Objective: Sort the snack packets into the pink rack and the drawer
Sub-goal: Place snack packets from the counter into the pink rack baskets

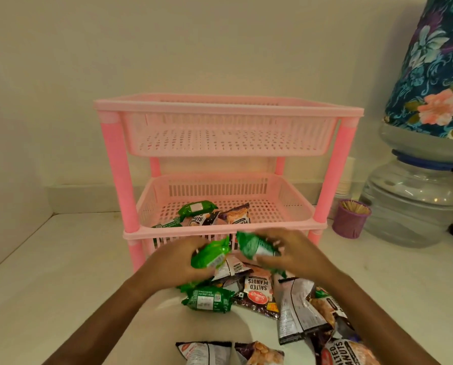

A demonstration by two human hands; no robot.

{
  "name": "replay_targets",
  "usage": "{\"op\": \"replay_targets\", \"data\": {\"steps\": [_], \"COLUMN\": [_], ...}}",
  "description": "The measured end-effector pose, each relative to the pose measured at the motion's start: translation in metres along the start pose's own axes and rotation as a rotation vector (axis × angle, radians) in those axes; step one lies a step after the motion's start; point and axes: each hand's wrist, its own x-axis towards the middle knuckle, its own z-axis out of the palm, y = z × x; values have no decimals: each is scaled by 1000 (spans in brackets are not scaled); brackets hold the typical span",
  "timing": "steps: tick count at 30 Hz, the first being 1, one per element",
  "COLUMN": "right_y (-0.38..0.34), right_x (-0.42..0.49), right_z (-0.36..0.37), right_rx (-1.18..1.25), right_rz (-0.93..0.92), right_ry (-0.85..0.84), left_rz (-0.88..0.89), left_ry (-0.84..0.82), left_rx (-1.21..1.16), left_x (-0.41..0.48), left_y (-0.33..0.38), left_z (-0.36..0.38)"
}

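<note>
Snack packets [259,288] lie in a loose heap on the white table [62,272], just in front of the pink rack [228,106], with more of them spread toward the near right edge of the view. Both hands are raised over the heap, close to the rack's lower front. The left hand [175,262] has its fingers curled round a bright green packet [209,255]. The right hand [291,254] grips a darker green packet [254,246] from above, fingertips pressed into its wrapper. The two packets are nearly touching between the hands, and both look slightly blurred.

Below them a third green packet [207,299] lies flat on the table beside a dark packet marked salted peanuts [258,285]. The rack's middle tier [294,204] holds a few packets bunched at its front left: a green one [197,208], a black peanut packet [204,219] and a brownish one [237,214]. The top tier [228,143] shows only its slotted floor. The lowest tier is mostly hidden behind the hands.

To the right of the rack stands a small purple cup of toothpicks [349,219], and beside it a large water bottle [415,201] under a flowered cover [436,75].
</note>
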Motion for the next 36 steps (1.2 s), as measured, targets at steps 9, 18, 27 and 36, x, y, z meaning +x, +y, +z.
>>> {"op": "replay_targets", "data": {"steps": [9,18,27,36], "right_y": [36,72,82,82], "right_x": [74,112,107,108], "right_z": [-45,-15,0,0], "right_rx": [-286,-208,-118,-133], "right_rz": [193,373,396,407], "right_ry": [218,90,397,412], "left_rz": [-36,-274,-661,-631], "left_ry": [274,218,59,263], "left_rx": [-204,-661,-1337,-1425], "left_x": [55,136,202,225], "left_y": [31,56,69,68], "left_z": [-24,-2,31,46]}}
